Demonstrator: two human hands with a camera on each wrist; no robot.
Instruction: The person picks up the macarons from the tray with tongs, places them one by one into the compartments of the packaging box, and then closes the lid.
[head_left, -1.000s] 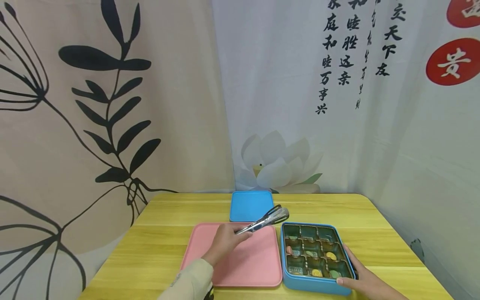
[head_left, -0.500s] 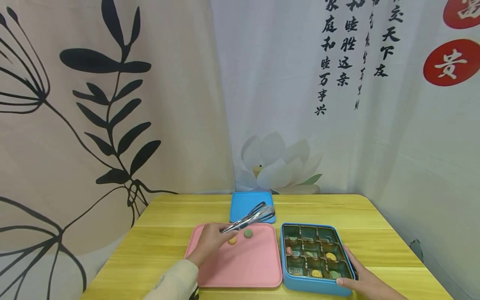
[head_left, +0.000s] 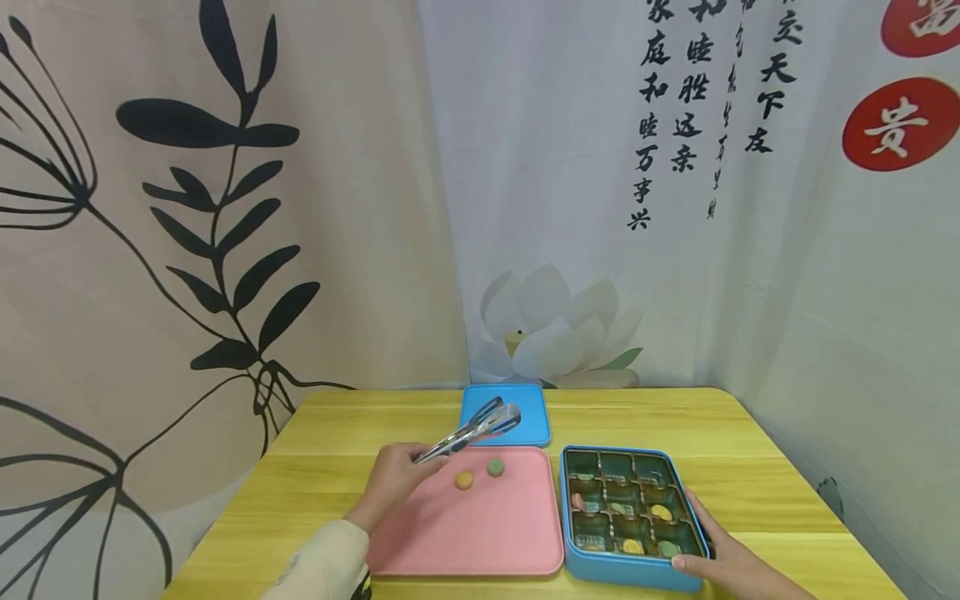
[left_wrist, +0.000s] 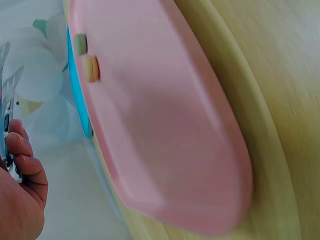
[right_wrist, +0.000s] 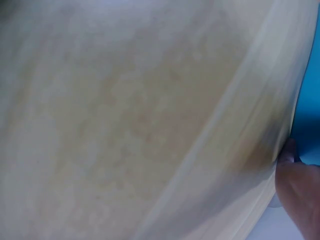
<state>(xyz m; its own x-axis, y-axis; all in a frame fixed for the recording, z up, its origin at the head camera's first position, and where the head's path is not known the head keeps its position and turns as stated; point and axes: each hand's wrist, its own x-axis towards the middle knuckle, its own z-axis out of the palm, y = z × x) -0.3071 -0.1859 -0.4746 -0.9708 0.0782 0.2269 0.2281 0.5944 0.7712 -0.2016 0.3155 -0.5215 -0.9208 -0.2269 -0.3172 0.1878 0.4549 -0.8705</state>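
The metal tongs [head_left: 474,432] are held in the left hand [head_left: 397,475], raised near the rear edge of the pink tray [head_left: 480,542]. On the tray, a yellow piece [head_left: 464,480] and a green piece [head_left: 496,467] lie near that edge, slightly apart. The right hand [head_left: 720,557] grips the near right corner of the blue box [head_left: 633,572], whose nine-compartment insert [head_left: 618,494] contains further pieces. Squeeze the tongs lightly, as the pieces are probably fragile; brace the box firmly against the bench [head_left: 322,450].

head faces forward, down; wrists nearer; head, left wrist share tray [head_left: 480,533]
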